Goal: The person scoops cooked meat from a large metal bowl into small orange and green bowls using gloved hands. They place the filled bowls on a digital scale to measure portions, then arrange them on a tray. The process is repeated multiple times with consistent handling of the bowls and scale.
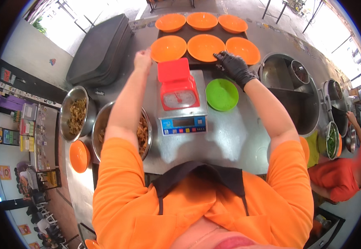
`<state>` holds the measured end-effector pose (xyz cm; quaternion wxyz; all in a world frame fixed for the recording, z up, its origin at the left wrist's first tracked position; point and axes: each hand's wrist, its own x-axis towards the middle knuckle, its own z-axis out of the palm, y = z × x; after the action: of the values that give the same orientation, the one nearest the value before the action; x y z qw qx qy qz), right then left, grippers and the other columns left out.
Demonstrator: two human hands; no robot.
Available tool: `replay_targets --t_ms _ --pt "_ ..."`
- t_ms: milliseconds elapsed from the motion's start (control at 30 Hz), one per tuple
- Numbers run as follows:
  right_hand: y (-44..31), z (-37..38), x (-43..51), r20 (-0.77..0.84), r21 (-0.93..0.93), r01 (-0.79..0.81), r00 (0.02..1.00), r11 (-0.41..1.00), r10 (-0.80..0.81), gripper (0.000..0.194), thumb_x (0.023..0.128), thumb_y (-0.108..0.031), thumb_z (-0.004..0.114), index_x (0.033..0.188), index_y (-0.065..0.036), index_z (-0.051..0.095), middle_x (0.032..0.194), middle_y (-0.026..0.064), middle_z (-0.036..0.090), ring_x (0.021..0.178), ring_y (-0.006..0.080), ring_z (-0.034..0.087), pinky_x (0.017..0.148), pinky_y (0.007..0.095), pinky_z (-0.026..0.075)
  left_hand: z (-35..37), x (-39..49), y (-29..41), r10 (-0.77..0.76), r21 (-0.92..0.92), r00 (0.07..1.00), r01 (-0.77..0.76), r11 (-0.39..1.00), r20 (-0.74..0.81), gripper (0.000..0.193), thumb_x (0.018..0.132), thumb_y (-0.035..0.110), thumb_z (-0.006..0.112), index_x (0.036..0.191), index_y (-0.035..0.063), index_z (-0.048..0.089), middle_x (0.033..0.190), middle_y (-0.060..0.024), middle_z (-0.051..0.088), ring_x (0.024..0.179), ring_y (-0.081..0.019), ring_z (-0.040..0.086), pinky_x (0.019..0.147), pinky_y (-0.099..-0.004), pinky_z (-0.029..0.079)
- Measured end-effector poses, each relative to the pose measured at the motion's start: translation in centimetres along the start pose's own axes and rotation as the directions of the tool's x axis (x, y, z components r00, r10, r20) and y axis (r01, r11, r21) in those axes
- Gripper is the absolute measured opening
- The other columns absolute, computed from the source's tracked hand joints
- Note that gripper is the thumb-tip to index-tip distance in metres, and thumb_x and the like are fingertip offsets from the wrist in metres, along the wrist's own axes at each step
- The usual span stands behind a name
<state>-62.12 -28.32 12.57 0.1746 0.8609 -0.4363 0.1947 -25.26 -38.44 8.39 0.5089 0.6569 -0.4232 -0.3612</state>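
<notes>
Several orange bowls (pixel 206 48) stand in two rows on a dark tray (pixel 193 31). My bare left hand (pixel 143 60) is at the left edge of the front-left bowl (pixel 168 49); its fingers are curled, and whether they grip the rim is unclear. My right hand (pixel 234 66), in a black glove, reaches to the near right rim of the front-middle bowl, fingers extended; contact cannot be told. Between my arms a red dial scale (pixel 179 90) stands on a digital scale (pixel 184 125) with a steel top. Right of them lies a green plate (pixel 222 95).
Stacked black trays (pixel 98 51) stand at left. Steel bowls of food (pixel 77 115) (pixel 143 133) lie near my left arm, beside orange bowls (pixel 79 156). A large divided steel vessel (pixel 292 93) is at right. Further right, a co-worker in red (pixel 339 177) reaches among pans.
</notes>
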Motion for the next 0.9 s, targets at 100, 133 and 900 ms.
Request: replay_targets --t_ms 100,133,900 --pt "-1.9 -3.0 -2.7 0.256 0.044 -0.214 0.947 0.976 0.196 0.031 0.089 -0.03 0.06 0.106 -0.005 0.062 0.09 0.018 0.067 0.084 0.0344 0.068 0.075 0.0448 0.054 -4.0 -6.4 6.3 0.097 -0.173 0.985 -0.071 0.982 0.145 0.036 0.096 0.023 0.061 0.124 0.0009 0.056 0.107 -0.0048 0.063 0.089 -0.0113 0.059 0.072 -0.0263 0.051" --pt "-1.9 -3.3 -4.6 0.359 0.011 -0.276 0.898 0.961 0.254 0.031 0.087 -0.028 0.06 0.107 -0.004 0.062 0.091 0.0193 0.067 0.085 0.0359 0.068 0.076 0.0459 0.054 -5.4 -9.0 8.8 0.13 -0.124 0.974 -0.109 0.986 0.183 0.037 0.096 0.023 0.062 0.126 0.0017 0.056 0.111 -0.0036 0.062 0.094 -0.0107 0.059 0.079 -0.0259 0.051" --pt "-4.0 -15.4 6.5 0.274 0.863 -0.305 0.952 0.403 0.136 0.028 0.095 -0.027 0.056 0.107 -0.003 0.063 0.087 0.0067 0.065 0.069 0.0122 0.059 0.065 0.0275 0.049 -36.7 -36.0 -0.2 0.315 0.081 0.724 -0.339 0.937 -0.614 0.027 0.1 0.015 0.054 0.12 -0.0024 0.058 0.116 -0.0127 0.062 0.106 -0.0206 0.063 0.097 -0.0309 0.05"
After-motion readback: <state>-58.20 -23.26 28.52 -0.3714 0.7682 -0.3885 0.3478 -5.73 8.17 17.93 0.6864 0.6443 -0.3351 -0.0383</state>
